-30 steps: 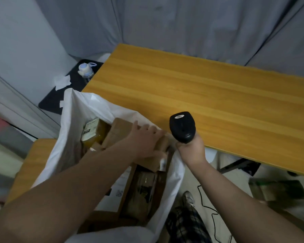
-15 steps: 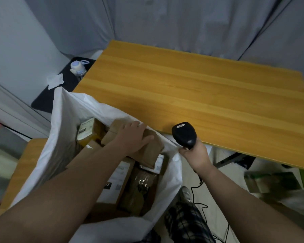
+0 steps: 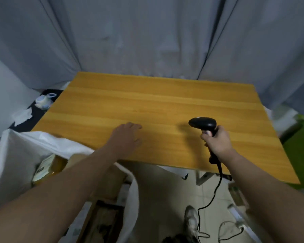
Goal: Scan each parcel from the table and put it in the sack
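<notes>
Left hand (image 3: 126, 137) is out of the sack (image 3: 16, 155) now and over the desk (image 3: 165, 102), and the right hand (image 3: 218, 141) has swung the scanner (image 3: 203, 123) out over the wood too.

Far left, a small white bottle (image 3: 44, 101) and a crumpled tissue (image 3: 23, 116) lie on a black mat (image 3: 36, 118). The white sack stands open just beside the desk's near left corner, with parcels (image 3: 47, 165) inside it.

The left hand is palm down, fingers loose, holding nothing; can't tell if it touches the wood. The desk is yellowish wood, with grey curtains (image 3: 147, 32) hanging behind it.

The right hand grips the black scanner by its handle, head pointing left. Its cable (image 3: 216, 190) drops to the tiled floor (image 3: 165, 190) near a white shoe (image 3: 191, 218). Something bright green (image 3: 302, 146) sits far right.
</notes>
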Action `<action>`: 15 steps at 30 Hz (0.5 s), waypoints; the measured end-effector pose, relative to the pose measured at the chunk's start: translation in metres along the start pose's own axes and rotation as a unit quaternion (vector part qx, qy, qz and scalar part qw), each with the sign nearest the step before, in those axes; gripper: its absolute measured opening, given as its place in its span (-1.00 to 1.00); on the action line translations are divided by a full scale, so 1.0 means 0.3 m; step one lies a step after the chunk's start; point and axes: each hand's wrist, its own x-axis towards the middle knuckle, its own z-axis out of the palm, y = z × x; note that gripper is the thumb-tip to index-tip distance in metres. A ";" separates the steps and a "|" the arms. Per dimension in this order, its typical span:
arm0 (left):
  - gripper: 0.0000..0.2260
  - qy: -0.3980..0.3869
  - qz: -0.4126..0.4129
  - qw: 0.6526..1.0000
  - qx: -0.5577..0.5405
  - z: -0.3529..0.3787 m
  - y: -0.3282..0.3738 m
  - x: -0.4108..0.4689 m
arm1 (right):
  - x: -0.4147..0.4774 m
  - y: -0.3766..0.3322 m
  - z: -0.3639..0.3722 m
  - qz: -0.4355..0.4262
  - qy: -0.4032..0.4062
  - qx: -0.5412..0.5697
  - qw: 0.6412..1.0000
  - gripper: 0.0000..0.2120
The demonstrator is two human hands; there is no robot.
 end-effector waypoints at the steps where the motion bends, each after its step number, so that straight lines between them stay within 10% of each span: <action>1: -0.55 -0.002 -0.006 1.000 0.004 -0.009 0.045 0.044 | 0.042 0.009 -0.050 -0.003 0.008 0.004 1.000 -0.74; 15: -0.57 -0.092 -0.014 0.993 -0.074 0.153 0.589 0.567 | 0.520 0.337 -0.380 0.152 -0.014 -0.048 0.987 -0.60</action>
